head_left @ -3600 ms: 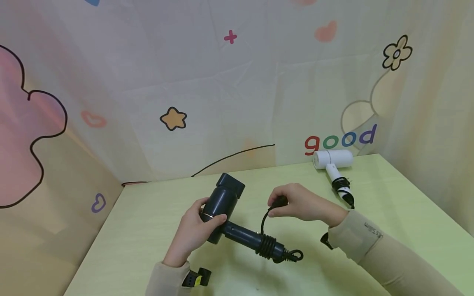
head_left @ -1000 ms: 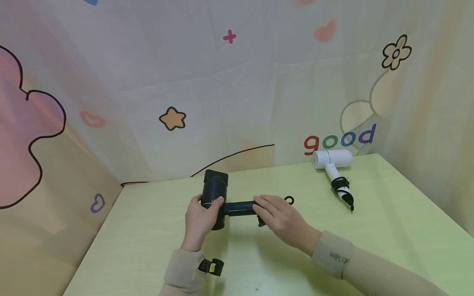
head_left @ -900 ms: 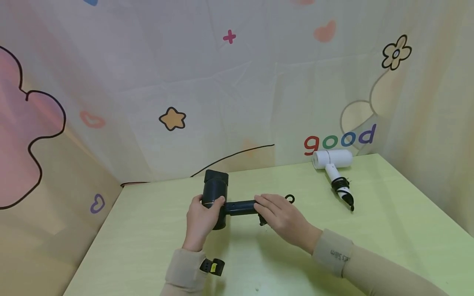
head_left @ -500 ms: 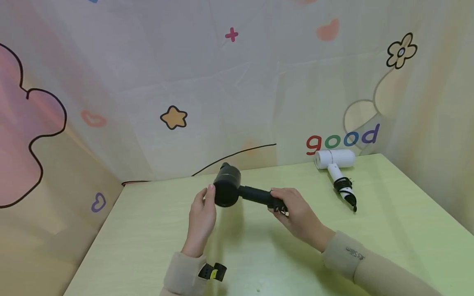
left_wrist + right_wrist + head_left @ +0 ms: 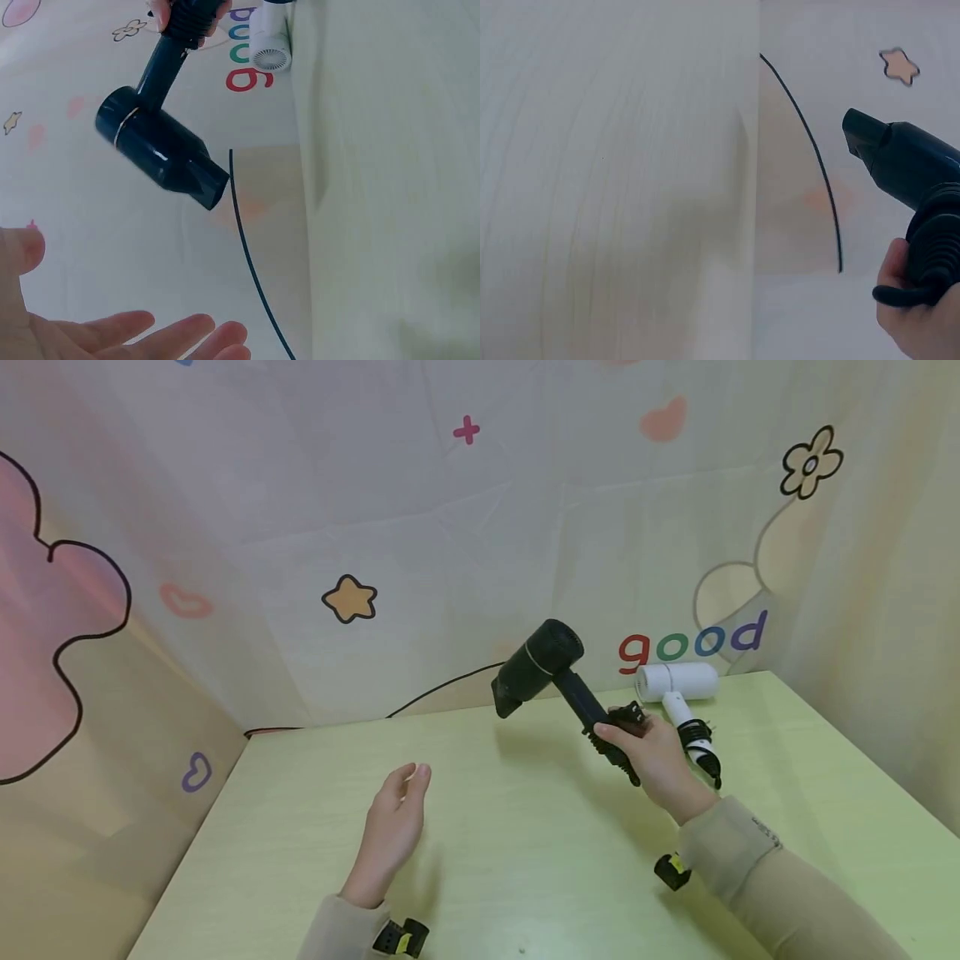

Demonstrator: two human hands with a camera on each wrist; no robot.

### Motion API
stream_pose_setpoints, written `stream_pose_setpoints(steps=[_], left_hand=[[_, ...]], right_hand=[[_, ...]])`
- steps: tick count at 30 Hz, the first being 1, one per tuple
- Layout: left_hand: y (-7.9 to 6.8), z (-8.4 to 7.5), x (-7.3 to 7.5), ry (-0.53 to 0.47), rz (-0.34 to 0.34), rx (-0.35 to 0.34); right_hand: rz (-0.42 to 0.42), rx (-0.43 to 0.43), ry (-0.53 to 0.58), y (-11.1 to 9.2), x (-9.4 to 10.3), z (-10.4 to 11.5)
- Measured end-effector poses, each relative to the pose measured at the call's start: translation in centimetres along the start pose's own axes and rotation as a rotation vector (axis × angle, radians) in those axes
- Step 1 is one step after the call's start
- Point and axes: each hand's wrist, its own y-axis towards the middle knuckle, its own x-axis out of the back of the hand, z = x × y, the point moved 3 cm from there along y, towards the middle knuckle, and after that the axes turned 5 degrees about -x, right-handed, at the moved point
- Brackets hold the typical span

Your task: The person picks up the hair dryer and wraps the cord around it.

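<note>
My right hand grips a dark hair dryer by the lower handle, where its black cord is coiled. The dryer is held above the table, its flat nozzle pointing down to the left. In the left wrist view the whole dryer shows, with a thin light ring round its barrel. The right wrist view has the nozzle end and the cord coils in front of the right hand. My left hand is apart from the dryer, over the left of the table, fingers extended and holding nothing.
A white hair dryer with its black cord wound round the handle lies at the back right of the pale green table. Behind the table hangs a printed curtain. Small black cameras sit at the wrists.
The left hand has let go of the dark dryer and drawn back toward the lower left. The right hand has carried it up and right, its nozzle turning from away to down-left.
</note>
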Motion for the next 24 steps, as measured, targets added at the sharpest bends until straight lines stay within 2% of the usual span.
stream_pose_setpoints(steps=[6,10,13,19,24], left_hand=[[-0.3,0.9,-0.2,0.037,0.086,-0.013],[-0.4,1.2,-0.6,0.066,0.170,-0.026],[-0.4,1.3,-0.8,0.079,0.199,-0.034],[-0.6,1.7,-1.1,0.086,0.212,-0.030],[-0.6,2.0,-1.3,0.083,0.207,-0.028]], right_hand=[[0.015,-0.232,0.329,1.5,1.1,-1.3],[0.040,-0.355,0.487,2.4,1.5,-2.0],[0.054,-0.430,0.557,3.0,1.6,-2.7],[0.046,-0.516,0.685,4.2,2.1,-4.1],[0.036,-0.567,0.727,4.9,2.7,-5.1]])
